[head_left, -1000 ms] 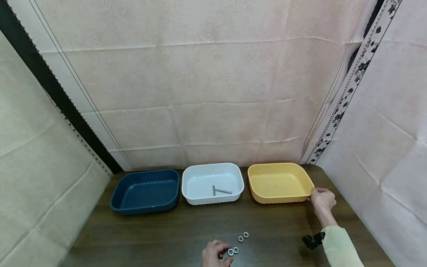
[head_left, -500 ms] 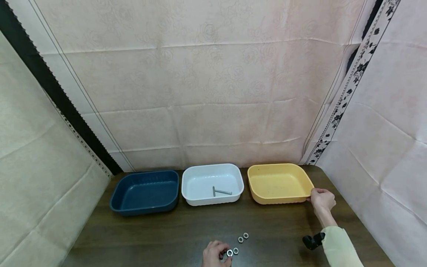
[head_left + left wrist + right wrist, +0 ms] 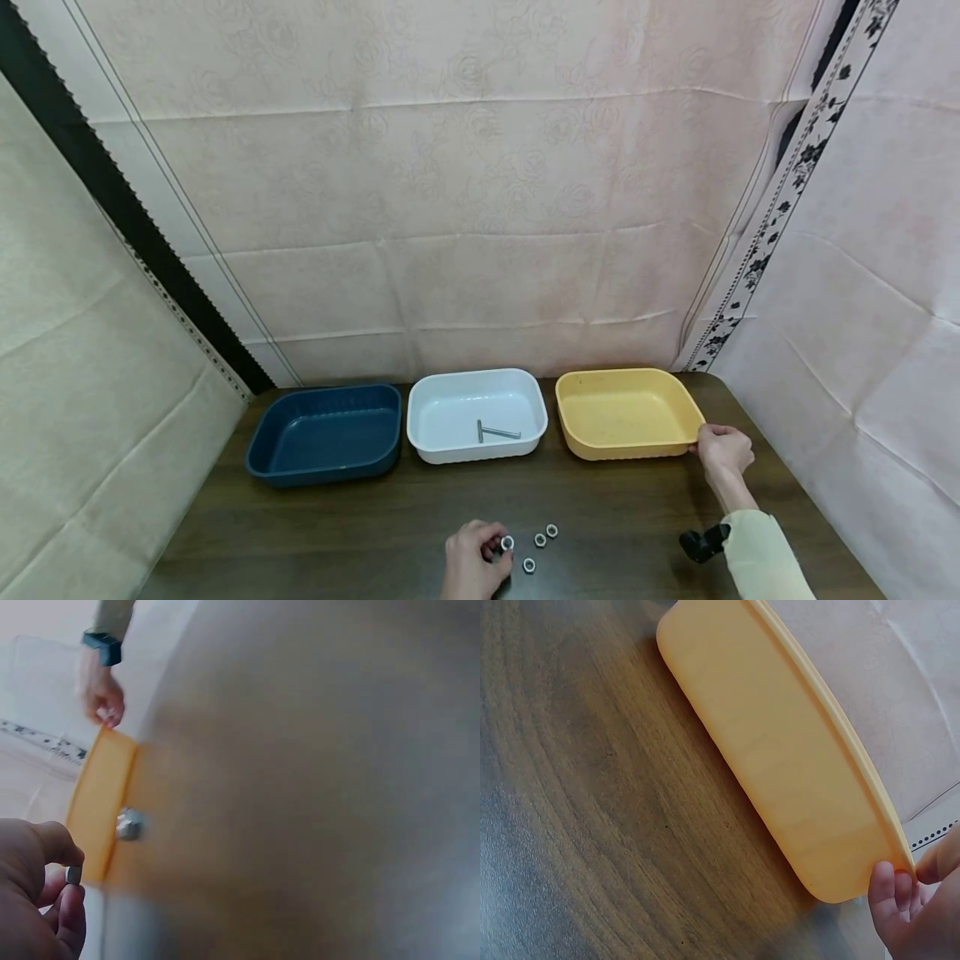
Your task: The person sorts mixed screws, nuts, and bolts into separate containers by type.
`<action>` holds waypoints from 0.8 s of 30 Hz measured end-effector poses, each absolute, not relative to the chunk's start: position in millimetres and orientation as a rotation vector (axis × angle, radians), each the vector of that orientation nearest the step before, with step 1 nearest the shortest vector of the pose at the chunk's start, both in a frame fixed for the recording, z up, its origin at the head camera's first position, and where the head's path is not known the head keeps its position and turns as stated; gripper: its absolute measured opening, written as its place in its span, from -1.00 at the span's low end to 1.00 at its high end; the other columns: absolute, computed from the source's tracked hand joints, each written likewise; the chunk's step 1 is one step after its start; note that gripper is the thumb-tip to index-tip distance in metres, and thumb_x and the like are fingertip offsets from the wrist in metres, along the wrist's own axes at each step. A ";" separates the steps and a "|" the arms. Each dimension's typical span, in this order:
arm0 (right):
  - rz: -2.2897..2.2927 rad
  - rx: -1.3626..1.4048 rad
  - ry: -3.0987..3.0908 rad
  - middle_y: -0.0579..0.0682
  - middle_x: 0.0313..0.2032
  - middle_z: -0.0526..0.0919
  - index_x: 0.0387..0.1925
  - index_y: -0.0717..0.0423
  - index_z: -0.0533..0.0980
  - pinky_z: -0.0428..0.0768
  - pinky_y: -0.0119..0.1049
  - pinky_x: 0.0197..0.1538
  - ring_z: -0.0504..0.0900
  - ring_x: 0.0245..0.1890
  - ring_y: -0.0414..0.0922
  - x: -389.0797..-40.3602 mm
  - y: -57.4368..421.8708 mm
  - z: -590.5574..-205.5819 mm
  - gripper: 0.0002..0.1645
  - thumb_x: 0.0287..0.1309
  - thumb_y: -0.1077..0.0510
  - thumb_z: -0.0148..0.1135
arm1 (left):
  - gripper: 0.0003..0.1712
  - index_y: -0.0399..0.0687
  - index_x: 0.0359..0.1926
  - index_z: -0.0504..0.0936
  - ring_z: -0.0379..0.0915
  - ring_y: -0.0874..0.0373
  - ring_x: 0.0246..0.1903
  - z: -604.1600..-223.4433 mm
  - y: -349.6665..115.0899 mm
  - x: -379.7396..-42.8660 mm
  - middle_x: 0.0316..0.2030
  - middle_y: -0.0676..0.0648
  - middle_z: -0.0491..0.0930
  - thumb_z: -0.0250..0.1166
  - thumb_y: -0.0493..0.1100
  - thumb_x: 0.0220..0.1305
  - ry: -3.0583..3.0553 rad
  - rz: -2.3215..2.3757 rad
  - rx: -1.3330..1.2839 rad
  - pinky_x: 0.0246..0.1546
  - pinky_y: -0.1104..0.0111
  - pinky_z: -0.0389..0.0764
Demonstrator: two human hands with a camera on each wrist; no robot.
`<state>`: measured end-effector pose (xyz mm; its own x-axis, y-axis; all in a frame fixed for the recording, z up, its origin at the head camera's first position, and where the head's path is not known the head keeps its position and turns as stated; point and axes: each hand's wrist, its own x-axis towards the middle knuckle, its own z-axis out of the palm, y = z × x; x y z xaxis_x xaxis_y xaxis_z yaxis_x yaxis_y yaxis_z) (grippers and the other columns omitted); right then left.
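Note:
Between thumb and fingers my left hand (image 3: pixel 472 560) pinches a small metal nut (image 3: pixel 507 543), held up over the near part of the table; the left wrist view shows the nut (image 3: pixel 73 874) edge-on at the fingertips. Several more nuts (image 3: pixel 529 566) lie on the wood just right of that hand. At the far right, my right hand (image 3: pixel 724 448) grips the front right corner of a yellow tray (image 3: pixel 626 450). In the right wrist view its thumb and fingers (image 3: pixel 883 889) pinch the tray's rim.
A white tray (image 3: pixel 480 452) holding two bolts (image 3: pixel 501 432) stands in the middle of the back row. Left of it is a dark blue tray (image 3: pixel 322 475). Pale cloth (image 3: pixel 450 208) hangs behind and at both sides of the brown table (image 3: pixel 360 533).
My left hand has picked one nut off the table and moved it up and slightly left, away from the others. My right hand stays at the yellow tray's corner.

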<state>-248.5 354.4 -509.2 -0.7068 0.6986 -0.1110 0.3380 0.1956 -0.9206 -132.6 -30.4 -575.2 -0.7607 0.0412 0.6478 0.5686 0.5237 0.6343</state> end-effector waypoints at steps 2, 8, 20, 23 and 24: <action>1.535 -0.978 -2.135 0.47 0.02 0.41 0.09 0.54 0.44 0.55 -0.47 -0.63 0.60 -0.68 -0.22 -248.6 354.5 -508.8 -0.52 0.30 0.23 -0.02 | -0.69 0.00 -0.48 0.72 0.37 0.43 -0.55 -562.4 -31.8 -135.7 -0.52 0.18 0.53 0.52 -0.44 -0.30 -2.262 -1.283 -0.445 -0.54 0.61 0.44; 1.570 -0.981 -2.116 0.49 0.07 0.37 0.10 0.55 0.44 0.63 -0.40 -0.55 0.61 -0.67 -0.24 -248.2 354.3 -507.8 -0.52 0.28 0.24 -0.02 | -0.73 -0.06 -0.46 0.72 0.44 0.39 -0.55 -538.5 -30.0 -149.6 -0.49 0.13 0.57 0.49 -0.47 -0.20 -2.314 -1.333 -0.404 -0.54 0.56 0.53; 1.617 -1.007 -2.105 0.48 0.10 0.37 0.13 0.53 0.44 0.65 -0.39 -0.51 0.62 -0.66 -0.25 -246.3 355.8 -506.1 -0.50 0.31 0.21 0.00 | -0.75 -0.06 -0.43 0.74 0.47 0.32 -0.52 -515.1 -10.0 -180.5 -0.50 0.11 0.57 0.48 -0.46 -0.12 -2.310 -1.376 -0.469 -0.50 0.52 0.56; 1.622 -1.006 -2.106 0.48 0.11 0.36 0.14 0.54 0.43 0.65 -0.40 -0.50 0.61 -0.66 -0.27 -247.4 356.4 -507.1 -0.49 0.30 0.21 0.01 | -0.77 -0.10 -0.42 0.74 0.49 0.28 -0.53 -511.8 -4.1 -187.5 -0.51 0.07 0.58 0.47 -0.48 -0.11 -2.300 -1.380 -0.473 -0.50 0.52 0.55; 1.625 -1.004 -2.104 0.48 0.12 0.36 0.14 0.54 0.43 0.65 -0.40 -0.49 0.60 -0.67 -0.28 -247.7 356.6 -507.7 -0.49 0.30 0.21 0.01 | -0.78 -0.11 -0.43 0.74 0.49 0.28 -0.53 -510.7 -2.1 -189.4 -0.52 0.07 0.59 0.46 -0.48 -0.11 -2.299 -1.381 -0.475 -0.51 0.52 0.54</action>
